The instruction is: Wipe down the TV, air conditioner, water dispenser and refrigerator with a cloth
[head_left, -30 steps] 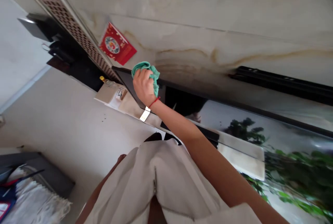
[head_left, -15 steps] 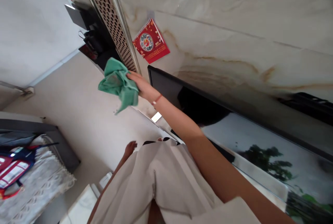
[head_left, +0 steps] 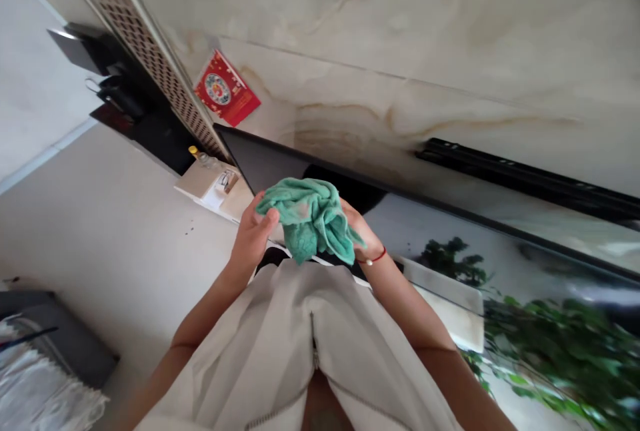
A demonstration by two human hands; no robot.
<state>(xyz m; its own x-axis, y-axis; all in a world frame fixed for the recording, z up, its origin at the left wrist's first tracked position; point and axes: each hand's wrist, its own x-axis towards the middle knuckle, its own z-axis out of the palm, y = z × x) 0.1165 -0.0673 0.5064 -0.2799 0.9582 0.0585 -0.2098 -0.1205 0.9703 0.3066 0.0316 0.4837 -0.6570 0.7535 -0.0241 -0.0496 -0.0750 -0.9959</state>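
A crumpled green cloth (head_left: 313,214) is held up in front of my body, between both hands. My left hand (head_left: 254,231) pinches its left edge, thumb on the near side. On the opposite edge, my right hand (head_left: 363,231) grips the cloth, with most of its fingers hidden behind the folds; a red bracelet is on that wrist. Just beyond the cloth stands a wide television (head_left: 400,217) with a dark, reflective screen.
A red desk calendar (head_left: 227,89) is by the marbled wall. Left of the television, a pale cabinet top (head_left: 193,181) bears a yellow-capped bottle (head_left: 194,151) and small items. Green plants (head_left: 560,337) are at the lower right, a grey sofa (head_left: 65,331) at lower left.
My right hand has brought the cloth back from the far left to in front of my body. My left hand has come up from my side and taken hold of it. The view has shifted right.
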